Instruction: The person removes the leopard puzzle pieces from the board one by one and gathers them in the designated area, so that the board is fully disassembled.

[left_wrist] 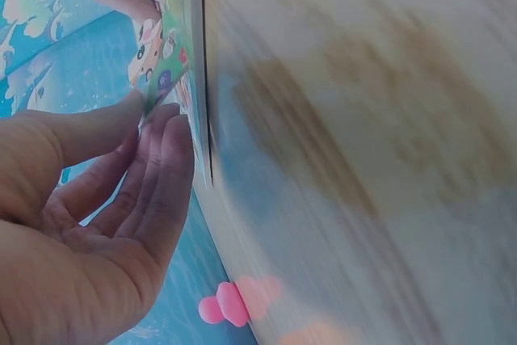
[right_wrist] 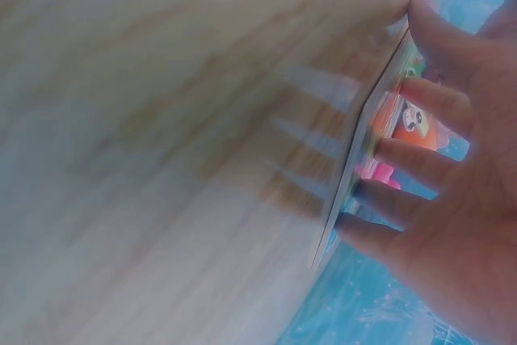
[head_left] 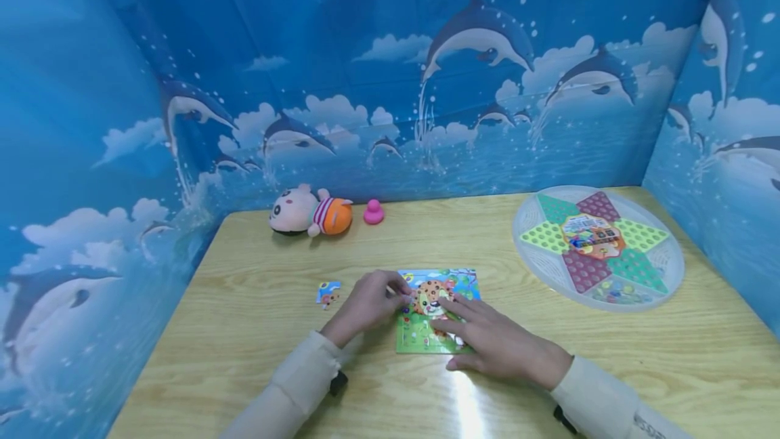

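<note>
1. The flat rectangular puzzle board with a spotted cartoon animal point(head_left: 409, 342) is lying on the pale wooden table point(head_left: 244, 344).
2. Behind the board, to its left, a pink-headed plush doll in orange point(head_left: 311, 212) and a small bright pink rounded toy point(head_left: 374, 213) are resting.
3. To its right, a round whitish disc with a coloured star point(head_left: 646, 212) is lying; the small glassy bits inside are staying hard to distinguish.
4. Just left of the board, loose picture pieces point(head_left: 328, 293) are lying.
5. The left hand point(head_left: 368, 303) is pinching a thin printed piece point(left_wrist: 166, 80) at the board's left side; fingers are partly hiding it.
6. The right hand point(head_left: 506, 341), fingers spread straight, is covering the board's lower right.
</note>
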Available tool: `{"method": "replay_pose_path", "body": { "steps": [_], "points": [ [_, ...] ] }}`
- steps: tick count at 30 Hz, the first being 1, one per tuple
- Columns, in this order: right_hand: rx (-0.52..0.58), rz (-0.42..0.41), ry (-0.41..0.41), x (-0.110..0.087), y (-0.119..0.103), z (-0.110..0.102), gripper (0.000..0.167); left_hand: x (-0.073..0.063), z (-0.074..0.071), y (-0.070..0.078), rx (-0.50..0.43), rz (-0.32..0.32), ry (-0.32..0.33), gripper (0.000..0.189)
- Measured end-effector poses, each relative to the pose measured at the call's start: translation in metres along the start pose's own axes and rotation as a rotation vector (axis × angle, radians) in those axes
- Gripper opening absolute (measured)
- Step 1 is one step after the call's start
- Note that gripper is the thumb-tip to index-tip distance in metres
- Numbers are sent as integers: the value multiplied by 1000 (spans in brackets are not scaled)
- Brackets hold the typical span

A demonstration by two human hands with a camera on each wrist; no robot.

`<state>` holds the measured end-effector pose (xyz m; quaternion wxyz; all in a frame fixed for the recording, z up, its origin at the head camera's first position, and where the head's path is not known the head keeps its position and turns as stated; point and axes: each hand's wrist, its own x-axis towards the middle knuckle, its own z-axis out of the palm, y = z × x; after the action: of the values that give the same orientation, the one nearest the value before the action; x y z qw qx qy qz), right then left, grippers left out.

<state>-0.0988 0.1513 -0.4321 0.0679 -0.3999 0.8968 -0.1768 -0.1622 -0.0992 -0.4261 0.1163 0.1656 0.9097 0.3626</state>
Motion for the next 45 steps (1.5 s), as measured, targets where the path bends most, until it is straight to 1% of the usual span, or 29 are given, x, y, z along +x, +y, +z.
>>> {"method": "replay_pose_path", "body": {
  "steps": [5,10,15,21,26,34,41,45],
  "points": [
    [6,5,-3,0,0,0,62,1,-2,-1,-14,-15,0,4],
    [3,1,-1,0,1,0,62,0,-3,-4,-28,-15,-5,5],
    [4,0,1,0,1,0,62,-1,-5,-7,-51,-32,-10,5],
    [6,2,4,-1,2,1,63,-3,-7,-11,-95,-32,-4,4],
    [14,8,-1,-1,3,1,64,-4,-10,-12,-142,-60,-1,4],
    [35,12,-9,0,1,0,63,-9,-20,-14,-151,-115,3,5],
    [32,15,-7,0,1,0,64,-15,-29,-26,-139,-128,31,4],
    [33,19,-11,0,1,0,64,-19,-34,-34,-123,-183,39,4]
  ]
}}
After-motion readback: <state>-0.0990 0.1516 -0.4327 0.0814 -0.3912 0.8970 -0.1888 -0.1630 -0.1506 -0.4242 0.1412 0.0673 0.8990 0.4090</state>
